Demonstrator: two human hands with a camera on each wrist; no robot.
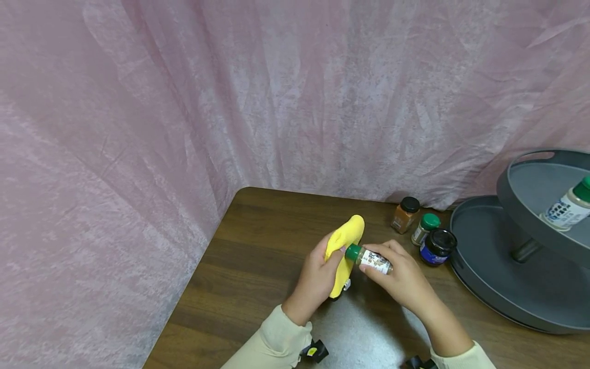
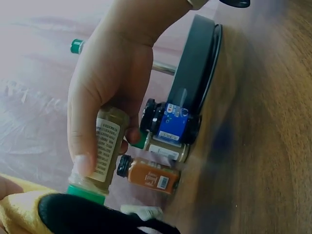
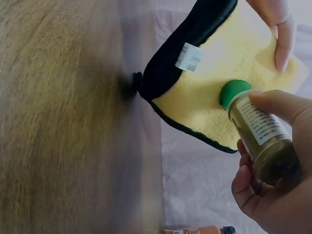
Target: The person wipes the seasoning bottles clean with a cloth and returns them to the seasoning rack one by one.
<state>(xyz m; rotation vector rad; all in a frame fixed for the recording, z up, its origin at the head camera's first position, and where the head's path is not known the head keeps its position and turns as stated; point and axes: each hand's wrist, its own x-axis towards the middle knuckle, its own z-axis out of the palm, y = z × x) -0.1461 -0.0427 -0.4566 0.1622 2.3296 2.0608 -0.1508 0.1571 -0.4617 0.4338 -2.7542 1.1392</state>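
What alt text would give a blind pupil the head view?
A person's left hand holds a yellow cloth beside a green-capped bottle in their right hand, over a wooden table. Three containers and a two-tier tray stand at right.

Pink curtain (creased), wooden table, tiered tray

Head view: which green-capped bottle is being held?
The bottle in the right hand, cap toward the yellow cloth; the table bottle and the upper-tray bottle are in neither hand.

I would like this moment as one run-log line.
left grip: holds cloth | right grip: holds bottle | green cap: at cloth
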